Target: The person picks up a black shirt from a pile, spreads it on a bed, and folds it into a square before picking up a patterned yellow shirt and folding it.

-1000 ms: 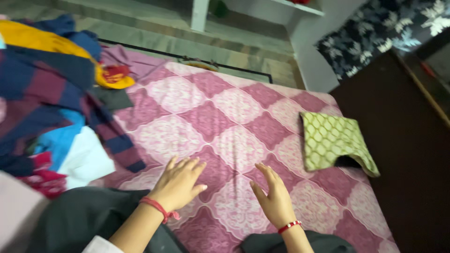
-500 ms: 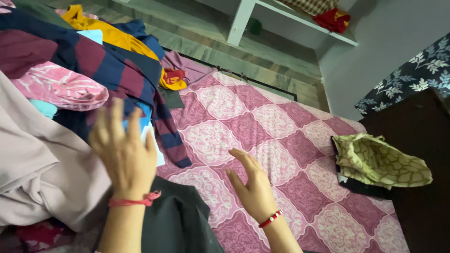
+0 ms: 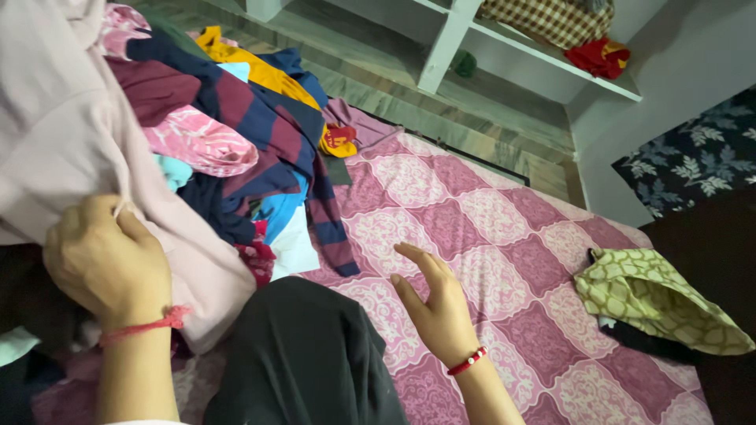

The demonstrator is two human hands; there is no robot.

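The left hand point(image 3: 106, 264), which half a second before had hovered open before the clothes pile point(image 3: 228, 134), had closed into a fist on the pale pink cloth point(image 3: 63, 134) at the pile's near edge, so a garment was now gripped rather than merely reached for. The cloth draped above and to the left of that hand, over the heap. The right hand point(image 3: 437, 311) had stayed open and empty, fingers spread, just above the pink bed point(image 3: 488, 228). Well right of it lay a green patterned cloth point(image 3: 654, 299).
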